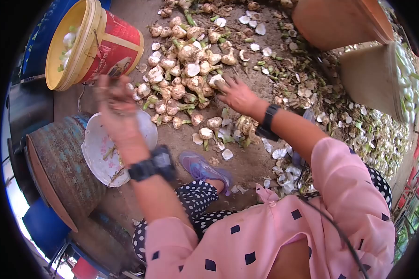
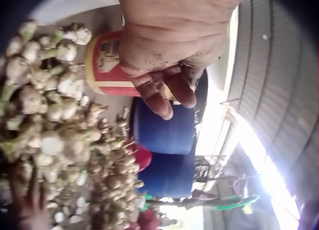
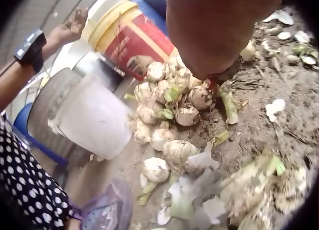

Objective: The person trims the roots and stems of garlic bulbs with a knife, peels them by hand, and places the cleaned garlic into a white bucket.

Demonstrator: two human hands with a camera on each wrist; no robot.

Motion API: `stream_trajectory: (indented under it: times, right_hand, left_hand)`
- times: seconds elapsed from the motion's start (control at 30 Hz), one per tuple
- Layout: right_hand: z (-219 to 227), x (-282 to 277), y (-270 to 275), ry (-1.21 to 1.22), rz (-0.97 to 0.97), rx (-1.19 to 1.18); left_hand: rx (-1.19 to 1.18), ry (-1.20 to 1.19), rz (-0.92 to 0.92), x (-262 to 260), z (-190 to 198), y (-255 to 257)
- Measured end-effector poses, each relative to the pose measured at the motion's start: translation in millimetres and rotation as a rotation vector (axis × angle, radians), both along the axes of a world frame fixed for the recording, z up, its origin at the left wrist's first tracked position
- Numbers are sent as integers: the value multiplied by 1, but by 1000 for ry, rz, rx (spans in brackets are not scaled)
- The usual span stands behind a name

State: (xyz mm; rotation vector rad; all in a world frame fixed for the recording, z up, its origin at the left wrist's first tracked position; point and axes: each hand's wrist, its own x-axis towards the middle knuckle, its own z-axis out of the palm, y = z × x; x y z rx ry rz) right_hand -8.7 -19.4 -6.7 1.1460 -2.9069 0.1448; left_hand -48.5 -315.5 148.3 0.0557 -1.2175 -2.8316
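Note:
My left hand (image 1: 118, 107) is raised and blurred beside the red and yellow bucket (image 1: 116, 51). In the left wrist view its fingers (image 2: 159, 103) hang loosely bent, with nothing showing in them. My right hand (image 1: 239, 96) reaches into a heap of dirty white bulbs (image 1: 172, 90) with short green stems. Its fingertips are right at a pale bulb (image 1: 215, 81) on the heap's edge. A small red piece (image 3: 213, 84) shows under that hand in the right wrist view; I cannot tell whether the fingers hold it.
A white tub (image 1: 146, 132) with scraps stands left, by a rusty drum (image 1: 65, 162). Peeled skins (image 1: 307, 88) litter the ground at right. A pale bucket of peeled bulbs (image 1: 372, 79) lies beside a brown tub (image 1: 335, 23). My shoe (image 1: 205, 167) is close to the heap.

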Motion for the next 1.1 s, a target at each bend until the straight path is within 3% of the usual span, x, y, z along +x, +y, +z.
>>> stream_trajectory:
  times: [0.03, 0.13, 0.17, 0.23, 0.27, 0.3, 0.37, 0.4, 0.43, 0.5, 0.57, 0.77, 0.83, 0.9, 0.97, 1.03, 1.1]
  right_hand:
    - [-7, -14, -8, 54, 110, 70]
    - [-29, -45, -14, -57, 182, 195]
    - [-32, -47, -14, -62, 189, 198]
    - [-34, -45, -11, -599, -488, -352]
    - [-31, -41, -3, -983, -725, -779]
    - [-15, -34, 0, -970, -718, -775]
    - [34, 5, 7, -1687, -796, -1845]
    - [46, 22, 10, -1737, -736, -1885]
    - [59, 37, 12, -1784, -675, -1928]
    - [90, 51, 23, -1740, -589, -1995]
    - [121, 62, 40, -1526, -678, -1626]
    - [169, 104, 45, -1154, -630, -1591]
    - [179, 118, 43, -1133, -577, -1764]
    - [193, 132, 46, -1132, -575, -1746]
    - [204, 146, 46, -1162, -587, -1774]
    - [204, 156, 49, -1076, -532, -1676]
    - [203, 162, 48, -998, -477, -1574]
  left_hand:
    - [95, -159, -39, 14, -29, 1]
    - [-366, -459, 245, 55, -65, 67]
    - [-413, -520, 214, 63, -72, 78]
    - [-453, -587, 186, 76, -80, 96]
    - [-629, -576, 56, 79, -80, 105]
    - [-802, -551, -71, 79, -80, 115]
    - [-1002, -328, -239, 84, -80, 135]
    - [-917, -288, -337, 88, -85, 142]
    - [-783, -117, -270, 92, -84, 152]
    - [-601, -115, -290, 103, -72, 163]
    - [-690, -26, -278, 114, -60, 166]
    - [-886, 217, -202, 156, 0, 180]
    - [-995, 309, -106, 168, 18, 181]
    - [-899, 280, -102, 183, 29, 182]
    - [-402, -6, -223, 198, 47, 183]
    - [-341, 23, -234, 205, 53, 178]
    - [152, -151, -334, 215, 63, 169]
